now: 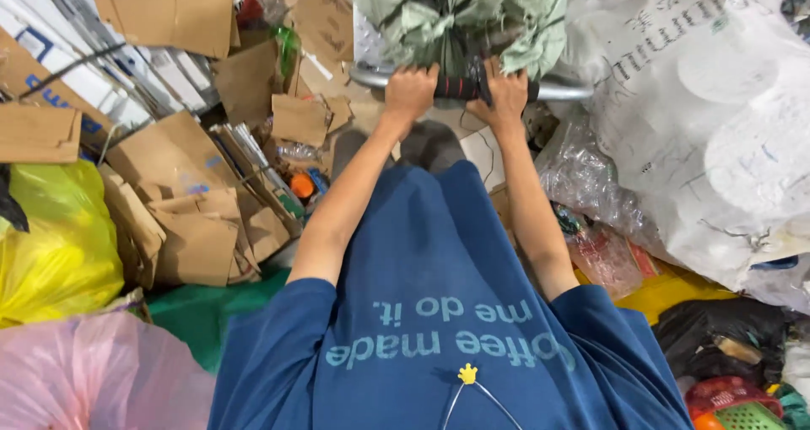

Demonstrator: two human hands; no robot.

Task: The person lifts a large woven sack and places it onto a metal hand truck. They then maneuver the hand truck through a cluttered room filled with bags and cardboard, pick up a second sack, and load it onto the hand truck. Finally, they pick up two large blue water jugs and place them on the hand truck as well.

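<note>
Cart bar [553, 90], straight ahead below a green sack [472, 12], is clamped by left hand [411, 90] and right hand [506, 95]; pushing step judged underway, steady steering between cardboard [194, 219] and bags called for.

The green sack [460, 12] runs off the top edge, and the hands [411, 88] cover the middle of the metal bar [553, 91] beneath it. The bar's right end vanishes behind the big white bag [717, 118], itself cut by the right edge. What fills the yellow bag [59, 244] cannot be told.
</note>
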